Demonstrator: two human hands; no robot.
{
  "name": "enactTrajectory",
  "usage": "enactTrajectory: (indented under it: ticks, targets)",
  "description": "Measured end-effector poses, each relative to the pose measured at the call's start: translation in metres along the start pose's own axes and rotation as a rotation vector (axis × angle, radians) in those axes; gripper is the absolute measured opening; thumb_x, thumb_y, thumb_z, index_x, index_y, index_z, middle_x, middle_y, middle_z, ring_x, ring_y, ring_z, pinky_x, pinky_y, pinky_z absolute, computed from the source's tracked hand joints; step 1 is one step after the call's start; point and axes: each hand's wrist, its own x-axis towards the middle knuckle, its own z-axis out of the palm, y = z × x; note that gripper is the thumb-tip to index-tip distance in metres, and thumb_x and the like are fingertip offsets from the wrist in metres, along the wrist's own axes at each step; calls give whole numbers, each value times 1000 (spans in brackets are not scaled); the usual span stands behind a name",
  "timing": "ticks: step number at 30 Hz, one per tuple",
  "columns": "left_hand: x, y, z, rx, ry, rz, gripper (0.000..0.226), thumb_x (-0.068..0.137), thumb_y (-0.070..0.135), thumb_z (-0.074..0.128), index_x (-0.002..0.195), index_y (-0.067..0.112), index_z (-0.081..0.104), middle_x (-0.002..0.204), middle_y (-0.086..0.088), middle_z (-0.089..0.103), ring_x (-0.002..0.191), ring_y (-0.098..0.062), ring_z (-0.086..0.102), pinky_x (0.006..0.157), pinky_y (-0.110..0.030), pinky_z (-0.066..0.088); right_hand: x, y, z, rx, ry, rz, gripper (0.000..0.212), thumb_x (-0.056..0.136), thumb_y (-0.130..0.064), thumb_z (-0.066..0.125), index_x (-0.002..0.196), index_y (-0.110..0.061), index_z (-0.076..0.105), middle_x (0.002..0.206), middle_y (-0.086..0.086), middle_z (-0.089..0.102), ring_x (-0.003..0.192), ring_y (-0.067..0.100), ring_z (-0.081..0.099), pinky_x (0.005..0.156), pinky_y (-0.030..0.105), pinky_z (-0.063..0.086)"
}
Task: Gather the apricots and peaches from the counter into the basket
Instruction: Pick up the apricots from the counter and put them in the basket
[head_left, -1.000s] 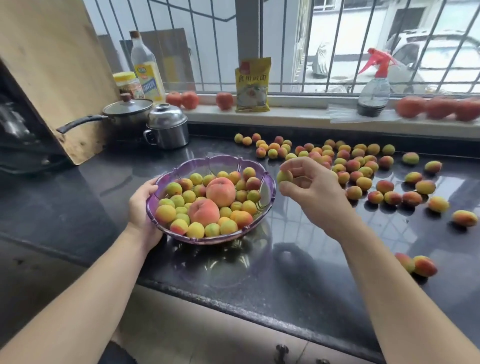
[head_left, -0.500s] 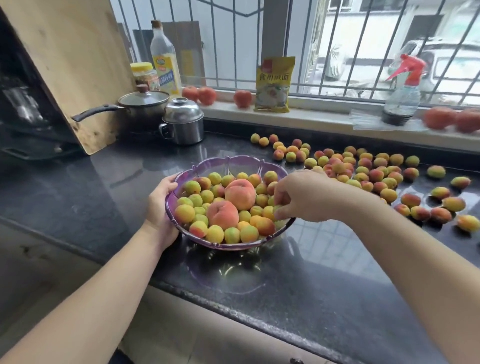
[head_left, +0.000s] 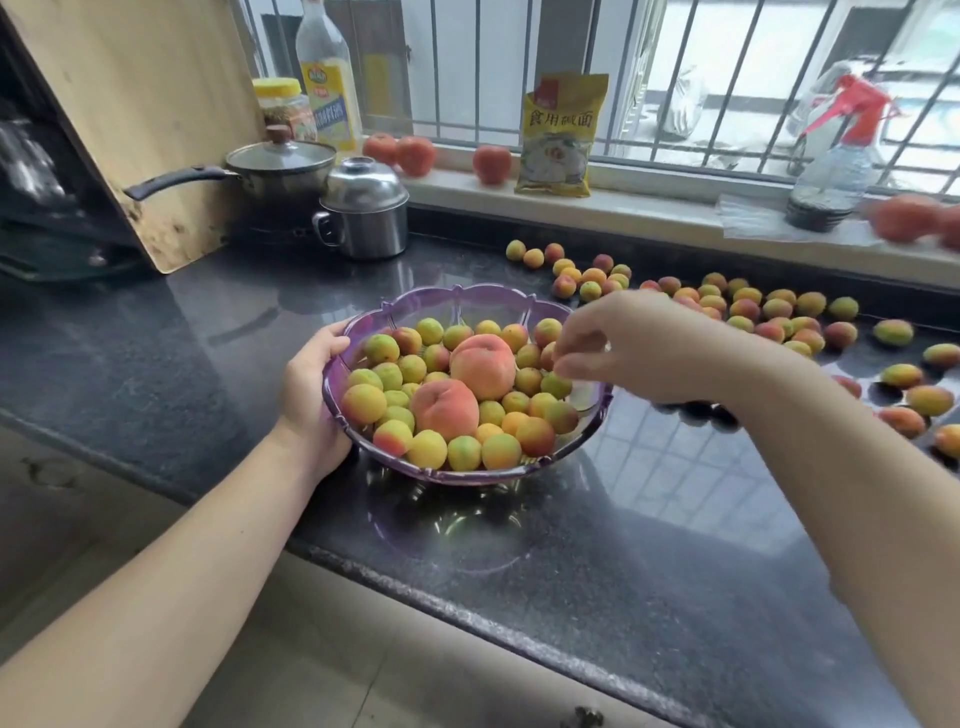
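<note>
A clear purple basket (head_left: 470, 299) sits on the dark counter, filled with several small yellow-green and red apricots and two large peaches (head_left: 483, 365). My left hand (head_left: 311, 387) grips the basket's left rim. My right hand (head_left: 631, 348) hovers over the basket's right edge, fingers loosely apart with nothing visible in them. Several loose apricots (head_left: 748, 309) lie scattered on the counter behind and to the right of that hand. More peaches (head_left: 491, 163) rest on the window sill.
A lidded saucepan (head_left: 280, 166) and a steel pot (head_left: 366, 210) stand at the back left beside a leaning wooden board (head_left: 150, 119). An oil bottle (head_left: 327, 78), a yellow bag (head_left: 558, 135) and a spray bottle (head_left: 836, 161) line the sill.
My right hand carried an apricot from beside the basket into it, let it go, and has lifted slightly toward the right rim. The left hand stayed on the rim.
</note>
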Motion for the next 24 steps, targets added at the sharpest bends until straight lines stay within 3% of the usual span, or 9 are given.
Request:
enactTrajectory:
  ticks: [3,5,8,11,13,15,17,20,24]
  targets:
    - [-1,-1,0,-11,17,-15,36,107,21,36,116,10,69,110,-16,77,102,-32,76,92,-50,62,-3,29,-30,172,289,103,13,97,-25,65,104,-23,75,98,-7,71,90,12,65,79,28,53]
    - [-1,0,0,-5,53,-25,35,107,20,37,119,11,68,111,-14,77,104,-32,75,91,-48,61,-2,48,-41,208,368,198,14,97,-19,64,104,-22,75,98,-5,70,89,12,64,73,24,47]
    - [-4,5,2,20,76,-33,34,107,17,37,120,12,68,110,-12,78,103,-29,75,86,-45,62,-6,70,-30,180,309,361,17,97,-16,61,105,-23,74,104,-1,71,91,17,64,74,27,44]
    - [-3,5,0,28,48,-34,33,107,15,35,111,16,68,101,-7,80,91,-23,78,74,-39,64,-17,83,-2,102,245,512,22,98,-15,58,106,-26,74,108,1,71,83,17,61,63,25,44]
    - [0,3,-5,21,25,-20,31,107,15,37,112,16,67,98,-5,81,92,-23,78,76,-40,63,-22,87,17,81,248,626,20,99,-15,54,104,-26,71,100,4,68,74,18,63,53,25,46]
    - [3,1,-9,15,26,-5,30,104,16,41,119,13,67,108,-10,79,104,-29,76,88,-47,62,-24,85,38,36,249,712,12,99,-16,54,98,-21,66,94,7,66,73,23,65,52,28,49]
    - [4,2,-13,-19,30,-13,38,97,18,48,130,8,64,123,-20,74,119,-38,71,102,-57,56,-25,77,55,-58,257,738,4,96,-24,59,99,-21,59,102,9,63,82,30,63,63,35,52]
    - [4,7,-14,-64,26,-16,46,87,19,52,130,6,64,131,-27,68,125,-44,66,108,-63,51,-22,67,71,-185,267,741,24,96,-36,62,114,-23,55,116,8,56,94,35,63,79,47,57]
    - [4,7,-13,-50,23,-9,33,94,10,47,121,9,66,123,-25,71,123,-45,66,105,-60,55,-10,56,79,-285,331,660,19,98,-38,60,104,-22,51,108,5,61,90,32,65,68,38,50]
